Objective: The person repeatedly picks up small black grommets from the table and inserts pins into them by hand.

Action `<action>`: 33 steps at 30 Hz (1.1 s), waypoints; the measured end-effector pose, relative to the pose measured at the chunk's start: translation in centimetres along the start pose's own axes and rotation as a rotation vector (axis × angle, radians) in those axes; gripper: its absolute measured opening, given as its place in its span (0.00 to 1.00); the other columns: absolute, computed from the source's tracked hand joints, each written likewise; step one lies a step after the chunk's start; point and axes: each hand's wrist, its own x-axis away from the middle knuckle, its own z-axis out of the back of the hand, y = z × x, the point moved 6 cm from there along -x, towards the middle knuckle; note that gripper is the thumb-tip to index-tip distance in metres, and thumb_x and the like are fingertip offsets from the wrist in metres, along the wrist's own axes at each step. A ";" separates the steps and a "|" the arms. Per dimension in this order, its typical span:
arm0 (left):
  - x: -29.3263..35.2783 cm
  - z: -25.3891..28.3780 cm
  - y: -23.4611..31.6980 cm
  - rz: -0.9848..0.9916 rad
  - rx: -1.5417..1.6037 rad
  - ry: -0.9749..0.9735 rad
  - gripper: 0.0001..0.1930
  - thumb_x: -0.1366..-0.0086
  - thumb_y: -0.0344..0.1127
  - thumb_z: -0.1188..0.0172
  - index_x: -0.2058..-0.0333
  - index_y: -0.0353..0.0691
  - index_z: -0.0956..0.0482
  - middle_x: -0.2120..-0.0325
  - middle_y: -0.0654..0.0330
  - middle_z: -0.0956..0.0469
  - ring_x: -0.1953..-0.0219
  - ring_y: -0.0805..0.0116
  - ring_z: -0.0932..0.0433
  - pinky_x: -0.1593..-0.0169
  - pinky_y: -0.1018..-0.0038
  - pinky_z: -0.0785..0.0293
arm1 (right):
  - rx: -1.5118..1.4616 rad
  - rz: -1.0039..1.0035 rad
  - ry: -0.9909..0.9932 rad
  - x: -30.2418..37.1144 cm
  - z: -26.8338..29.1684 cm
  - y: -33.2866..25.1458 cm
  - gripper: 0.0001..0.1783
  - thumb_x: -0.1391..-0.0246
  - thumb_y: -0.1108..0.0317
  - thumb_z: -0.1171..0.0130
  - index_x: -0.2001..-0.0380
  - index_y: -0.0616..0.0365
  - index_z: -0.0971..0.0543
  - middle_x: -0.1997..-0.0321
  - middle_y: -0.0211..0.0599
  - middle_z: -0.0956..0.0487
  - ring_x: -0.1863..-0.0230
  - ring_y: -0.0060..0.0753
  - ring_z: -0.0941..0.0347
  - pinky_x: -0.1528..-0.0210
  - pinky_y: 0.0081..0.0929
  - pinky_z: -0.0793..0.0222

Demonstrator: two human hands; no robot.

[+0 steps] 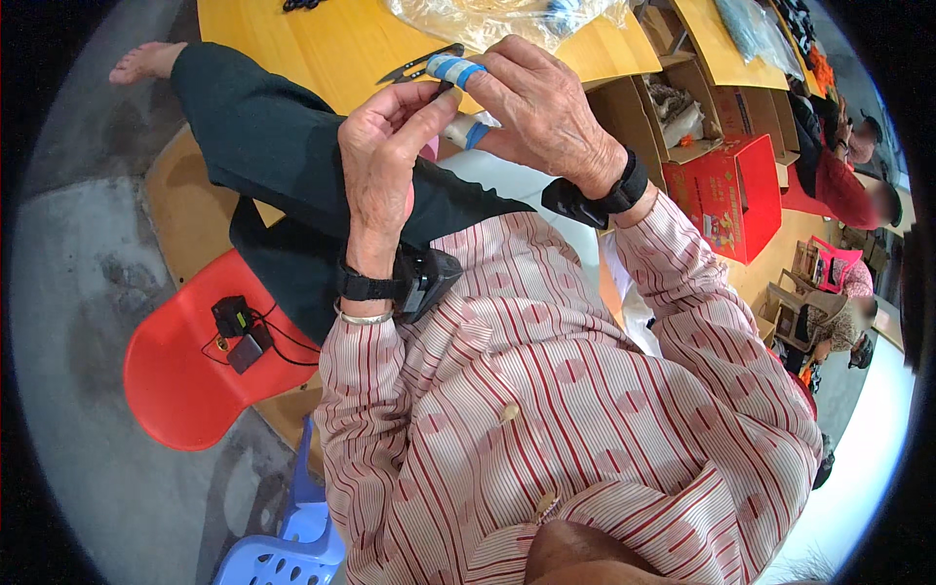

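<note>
Small dark piece: the piece [443,89] is held up at the meeting of the two hands, in front of the body and near the edge of the yellow worktop [322,49]; its exact kind cannot be told.
Handling: such a small piece is probably best pinched close to its end, with light pressure, so that it is not slipped or bent.
Steadying: the piece is likely better controlled if one hand is used as a fixed support while only the other is moved.
Wrapped fingertips: feel may be dulled by the blue-and-white wraps [455,69] on the right index finger and thumb, so grip is better checked by eye.
Left fingers: the thumb and index finger of the left hand [375,166] are brought together, and the dark piece is pinched between their tips.
Right fingers: the index finger and thumb of the right hand [551,117] are parted and pointed at the left fingertips; whether the piece is also gripped by them cannot be told.
Dark snips: the tool [417,68] is left lying on the worktop, just beyond the hands.
</note>
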 end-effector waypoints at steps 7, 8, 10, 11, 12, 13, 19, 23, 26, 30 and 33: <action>0.0 0.5 0.2 0.099 0.123 -0.051 0.16 0.35 0.40 0.47 0.58 0.30 0.24 0.66 0.60 0.22 0.65 0.79 0.28 0.62 0.84 0.34 | -0.094 -0.045 0.019 0.0 -0.3 1.1 0.32 0.75 0.63 0.31 0.59 0.56 0.28 0.67 0.32 0.27 0.63 0.38 0.31 0.63 0.29 0.28; 0.0 0.6 0.2 0.098 0.084 -0.036 0.19 0.34 0.43 0.50 0.57 0.30 0.24 0.65 0.59 0.22 0.64 0.77 0.28 0.61 0.82 0.34 | -0.094 -0.047 0.021 0.0 -0.3 1.2 0.32 0.75 0.63 0.31 0.59 0.56 0.28 0.67 0.32 0.27 0.63 0.38 0.31 0.63 0.29 0.28; 0.1 0.9 -0.1 0.098 0.056 -0.040 0.19 0.34 0.43 0.50 0.58 0.30 0.24 0.65 0.59 0.22 0.64 0.77 0.28 0.61 0.82 0.34 | -0.102 -0.030 0.042 -0.1 -0.4 1.2 0.31 0.75 0.64 0.31 0.60 0.55 0.28 0.68 0.32 0.27 0.64 0.37 0.31 0.65 0.29 0.28; 0.1 1.1 -0.2 0.097 0.030 -0.043 0.19 0.34 0.42 0.50 0.58 0.30 0.24 0.65 0.59 0.22 0.65 0.77 0.28 0.61 0.83 0.34 | -0.103 -0.030 0.044 -0.1 -0.5 1.2 0.31 0.75 0.64 0.31 0.60 0.55 0.28 0.68 0.32 0.27 0.64 0.37 0.31 0.65 0.29 0.28; 0.1 1.2 -0.2 0.097 0.028 -0.042 0.19 0.34 0.42 0.50 0.58 0.30 0.24 0.65 0.59 0.22 0.65 0.77 0.28 0.61 0.83 0.34 | -0.108 -0.030 0.029 -0.1 -0.6 1.2 0.30 0.75 0.64 0.31 0.61 0.55 0.28 0.69 0.32 0.27 0.64 0.37 0.31 0.66 0.29 0.28; 0.1 1.2 -0.2 0.092 -0.007 -0.042 0.19 0.34 0.43 0.50 0.58 0.30 0.23 0.66 0.60 0.22 0.65 0.77 0.28 0.61 0.83 0.35 | -0.111 -0.030 0.014 -0.1 -0.7 1.3 0.30 0.75 0.65 0.31 0.61 0.55 0.27 0.69 0.32 0.27 0.64 0.37 0.31 0.66 0.29 0.27; 0.1 1.2 -0.4 0.073 -0.026 -0.029 0.16 0.36 0.39 0.45 0.60 0.30 0.23 0.69 0.62 0.23 0.68 0.81 0.29 0.63 0.84 0.35 | -0.128 -0.025 0.002 0.0 -0.7 1.1 0.29 0.74 0.65 0.30 0.62 0.55 0.27 0.70 0.32 0.28 0.63 0.37 0.31 0.66 0.28 0.27; -0.1 0.6 -0.4 0.012 -0.045 -0.047 0.13 0.39 0.35 0.42 0.62 0.30 0.22 0.70 0.64 0.23 0.71 0.82 0.30 0.67 0.87 0.35 | -0.101 -0.016 -0.002 -0.2 -0.8 0.8 0.29 0.73 0.65 0.31 0.62 0.56 0.27 0.70 0.32 0.28 0.63 0.37 0.30 0.66 0.28 0.27; 0.0 0.4 -0.3 0.004 -0.025 -0.042 0.12 0.39 0.34 0.42 0.63 0.30 0.22 0.71 0.64 0.23 0.71 0.83 0.30 0.68 0.87 0.35 | -0.087 -0.006 -0.039 -0.3 -0.8 0.6 0.29 0.73 0.64 0.30 0.62 0.56 0.28 0.70 0.33 0.28 0.62 0.37 0.30 0.66 0.29 0.27; -0.1 0.5 -0.2 0.051 -0.035 -0.061 0.12 0.39 0.34 0.42 0.63 0.29 0.22 0.73 0.65 0.24 0.73 0.83 0.30 0.69 0.88 0.36 | -0.085 0.003 -0.062 -0.1 -0.8 0.6 0.30 0.74 0.64 0.30 0.61 0.57 0.28 0.69 0.34 0.28 0.62 0.38 0.30 0.66 0.30 0.27; -0.1 0.7 -0.5 0.098 -0.054 -0.048 0.12 0.40 0.34 0.42 0.64 0.29 0.22 0.74 0.66 0.25 0.75 0.84 0.32 0.71 0.88 0.38 | -0.093 0.000 -0.051 0.0 -0.7 0.6 0.31 0.74 0.64 0.30 0.60 0.57 0.29 0.69 0.34 0.28 0.62 0.39 0.30 0.66 0.31 0.28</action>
